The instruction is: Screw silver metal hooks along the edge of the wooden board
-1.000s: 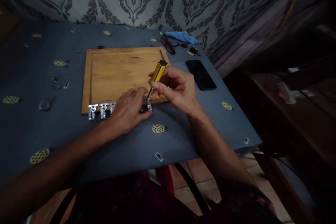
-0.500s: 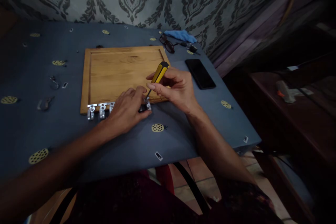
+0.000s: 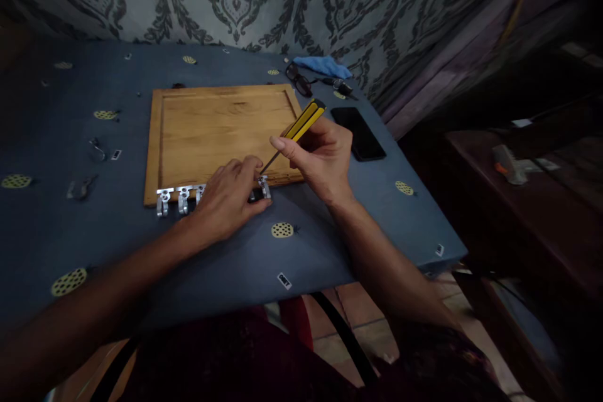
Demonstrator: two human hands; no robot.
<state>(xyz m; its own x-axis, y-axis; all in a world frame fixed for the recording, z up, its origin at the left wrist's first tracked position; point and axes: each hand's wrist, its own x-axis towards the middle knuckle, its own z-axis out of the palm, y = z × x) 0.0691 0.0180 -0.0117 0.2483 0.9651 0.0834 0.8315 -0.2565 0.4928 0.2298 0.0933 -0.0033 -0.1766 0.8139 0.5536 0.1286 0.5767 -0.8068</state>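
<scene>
1 scrdrvr (image 3: 305,120): R hand (image 3: 327,157); L hand (image 3: 226,196): board (image 3: 221,129) edge; tbl (image 3: 235,273) edge apart

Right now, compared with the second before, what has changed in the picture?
The screwdriver in the right hand has tipped over, its handle leaning further to the right. Nothing was let go or newly taken hold of. The left hand stays over the hooks at the near edge of the wooden board; the board and phone stayed put.
</scene>
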